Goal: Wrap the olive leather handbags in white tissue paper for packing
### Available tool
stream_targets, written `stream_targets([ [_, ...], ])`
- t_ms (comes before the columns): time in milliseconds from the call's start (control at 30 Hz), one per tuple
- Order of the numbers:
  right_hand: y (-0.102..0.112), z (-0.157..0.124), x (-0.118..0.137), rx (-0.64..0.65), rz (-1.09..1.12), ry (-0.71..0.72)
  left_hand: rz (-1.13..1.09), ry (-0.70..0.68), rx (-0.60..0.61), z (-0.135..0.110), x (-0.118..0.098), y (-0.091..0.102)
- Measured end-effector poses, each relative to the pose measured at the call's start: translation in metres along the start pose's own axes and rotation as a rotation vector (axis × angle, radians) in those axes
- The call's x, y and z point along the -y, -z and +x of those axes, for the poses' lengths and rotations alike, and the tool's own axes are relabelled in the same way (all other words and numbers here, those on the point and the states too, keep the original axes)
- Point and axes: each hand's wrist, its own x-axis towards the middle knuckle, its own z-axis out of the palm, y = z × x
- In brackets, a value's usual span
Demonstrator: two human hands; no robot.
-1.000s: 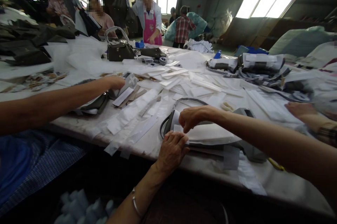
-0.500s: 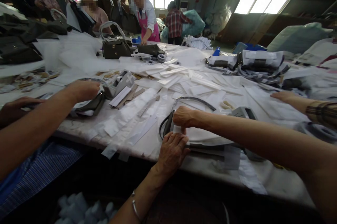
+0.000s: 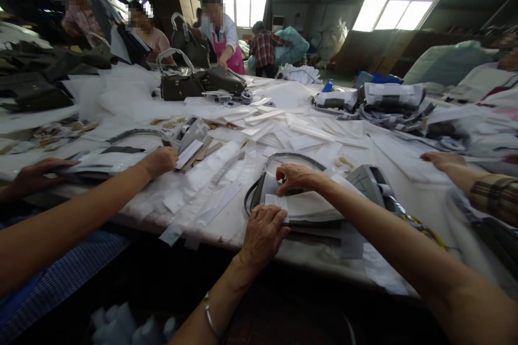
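A dark handbag (image 3: 256,198) lies on its side before me, its handle (image 3: 297,156) wrapped in thin covering and white sheet material (image 3: 313,204) over its body. My left hand (image 3: 265,230) rests flat on the bag's near edge, fingers over a small white slip (image 3: 276,202). Over the upper part of the bag, my right hand (image 3: 297,177) has its thumb and forefinger curled together; whatever they pinch is too small to make out. A grey tape dispenser (image 3: 366,185) stands right of the bag, partly behind my right forearm.
At left, a co-worker's hands (image 3: 159,161) work at another wrapped bag (image 3: 113,157) beside a second grey dispenser (image 3: 191,132). Another person's hand (image 3: 443,160) reaches in from the right. White paper strips (image 3: 299,126) cover the table's middle. Finished-looking bags (image 3: 182,86) stand farther back.
My right hand has shifted slightly right and opened from a tighter curl. My left hand stays put. The left co-worker's hand has moved right, towards the second dispenser.
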Motion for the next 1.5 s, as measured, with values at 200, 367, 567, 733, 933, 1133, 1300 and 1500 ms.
stream_targets([
  [200, 0.015, -0.024, 0.007, -0.251, 0.007, -0.099, 0.034, 0.003, 0.002, 0.001, -0.001, 0.001],
  [367, 0.040, -0.104, -0.007, -0.472, 0.245, -0.111, 0.046, 0.008, 0.002, 0.002, -0.003, 0.002],
  [567, 0.022, -0.191, -0.021, -0.589, 0.162, -0.052, 0.085, -0.009, 0.045, 0.005, -0.005, 0.005],
  [733, -0.030, -0.193, -0.032, -0.470, -0.048, 0.078, 0.189, -0.054, 0.087, 0.009, -0.010, 0.014],
  [933, -0.094, -0.198, -0.041, -0.643, -0.008, 0.054, 0.327, -0.096, 0.090, 0.033, -0.037, 0.022],
  [1133, -0.118, -0.196, -0.041, -0.813, 0.040, 0.065, 0.323, -0.353, 0.235, 0.061, -0.057, -0.024],
  [1300, -0.107, -0.213, -0.031, -0.871, 0.135, 0.064, 0.301, -0.374, 0.222, 0.058, -0.053, -0.046],
  [1500, -0.068, -0.222, -0.039, -0.989, 0.282, -0.269, 0.268, -0.334, 0.248, 0.061, -0.060, -0.041],
])
